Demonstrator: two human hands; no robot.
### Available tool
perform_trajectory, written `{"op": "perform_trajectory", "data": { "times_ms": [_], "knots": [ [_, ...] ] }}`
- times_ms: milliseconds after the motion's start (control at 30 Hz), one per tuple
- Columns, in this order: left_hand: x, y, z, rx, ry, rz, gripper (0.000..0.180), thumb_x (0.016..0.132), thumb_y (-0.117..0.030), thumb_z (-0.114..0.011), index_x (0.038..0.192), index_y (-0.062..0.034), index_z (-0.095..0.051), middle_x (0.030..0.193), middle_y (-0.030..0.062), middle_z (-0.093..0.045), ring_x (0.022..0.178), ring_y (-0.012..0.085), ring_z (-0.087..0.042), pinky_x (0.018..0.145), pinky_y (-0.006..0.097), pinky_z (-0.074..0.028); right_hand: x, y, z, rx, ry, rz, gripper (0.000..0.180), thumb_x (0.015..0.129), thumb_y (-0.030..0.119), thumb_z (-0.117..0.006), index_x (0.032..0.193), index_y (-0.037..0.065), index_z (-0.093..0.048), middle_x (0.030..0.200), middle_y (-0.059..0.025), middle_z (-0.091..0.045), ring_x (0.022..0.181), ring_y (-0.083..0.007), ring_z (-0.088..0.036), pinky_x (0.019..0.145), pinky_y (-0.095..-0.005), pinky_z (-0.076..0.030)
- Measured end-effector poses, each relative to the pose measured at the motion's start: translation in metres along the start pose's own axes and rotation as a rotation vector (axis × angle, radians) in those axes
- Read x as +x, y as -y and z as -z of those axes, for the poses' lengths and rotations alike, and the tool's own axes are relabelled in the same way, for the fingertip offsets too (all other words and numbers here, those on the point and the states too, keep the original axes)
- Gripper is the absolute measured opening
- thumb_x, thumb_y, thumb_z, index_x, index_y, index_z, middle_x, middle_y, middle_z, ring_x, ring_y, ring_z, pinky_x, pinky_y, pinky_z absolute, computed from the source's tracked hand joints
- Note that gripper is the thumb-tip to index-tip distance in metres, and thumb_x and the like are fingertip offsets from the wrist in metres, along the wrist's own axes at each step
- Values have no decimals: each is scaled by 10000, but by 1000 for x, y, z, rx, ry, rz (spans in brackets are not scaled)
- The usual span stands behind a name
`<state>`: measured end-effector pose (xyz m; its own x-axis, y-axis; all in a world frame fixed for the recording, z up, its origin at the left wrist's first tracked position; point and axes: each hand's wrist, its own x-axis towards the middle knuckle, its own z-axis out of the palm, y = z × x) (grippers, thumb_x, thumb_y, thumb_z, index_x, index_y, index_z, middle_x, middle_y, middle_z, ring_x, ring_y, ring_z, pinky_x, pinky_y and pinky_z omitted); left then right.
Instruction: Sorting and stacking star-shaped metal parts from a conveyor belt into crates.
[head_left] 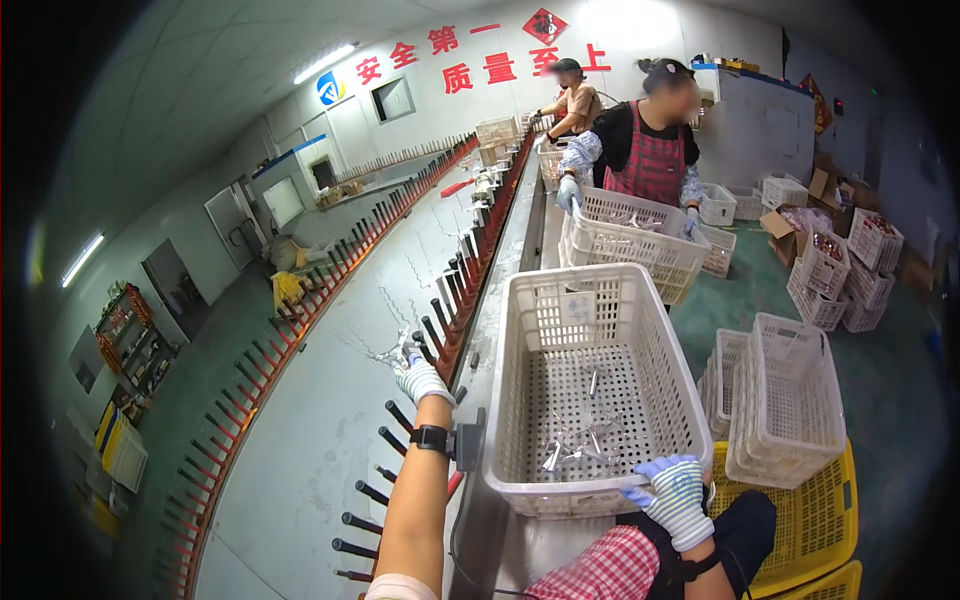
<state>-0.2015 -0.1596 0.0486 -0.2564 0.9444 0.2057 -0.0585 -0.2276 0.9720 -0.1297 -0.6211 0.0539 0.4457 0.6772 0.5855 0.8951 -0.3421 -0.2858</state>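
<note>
My left hand [424,380], in a striped white glove, reaches over the long grey worktop [290,450]. Its fingers are closed at a small bunch of shiny silvery pieces [388,352]; their exact kind is too small to make out. My right hand [676,500], gloved in white with coloured stripes, grips the near right corner of a white plastic crate [590,497], fingers over the rim. Several small shiny metal parts [585,450] lie on the crate's perforated floor, mostly toward its near end.
Black-tipped pegs [432,335] line both sides of the worktop. Ahead on the right, a co-worker [650,150] holds another white crate [630,240]; a second person [575,100] stands farther off. Stacked white crates [785,400] and a yellow crate [845,510] are at my right.
</note>
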Motion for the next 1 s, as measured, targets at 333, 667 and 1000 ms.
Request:
{"op": "perform_trajectory", "data": {
  "times_ms": [333,667,1000],
  "knots": [
    [-13,-69,13,-489,348,-42,268,846,-134,-549,1073,-13,-473,965,75,-553,794,156,-491,652,295,-442,-1,-5,5,-38,30,-10,387,665,472,-654,737,93,-628,638,-83,-566,625,-270,-540,651,-396,-392],
    [-31,-57,-23,-313,259,314,271,810,-102,-563,1070,-93,-488,907,38,-573,667,169,-536,495,288,-437,-3,-4,7,-41,25,-4,394,668,475,-645,741,89,-627,630,-84,-569,627,-258,-549,634,-392,-393],
    [11,6,-27,-540,226,276,211,864,-267,-512,1044,-161,-540,887,42,-578,739,200,-548,603,330,-465,-3,1,12,-73,67,-18,373,678,480,-630,734,111,-616,648,-60,-561,635,-241,-537,636,-379,-385]
  ]
}}
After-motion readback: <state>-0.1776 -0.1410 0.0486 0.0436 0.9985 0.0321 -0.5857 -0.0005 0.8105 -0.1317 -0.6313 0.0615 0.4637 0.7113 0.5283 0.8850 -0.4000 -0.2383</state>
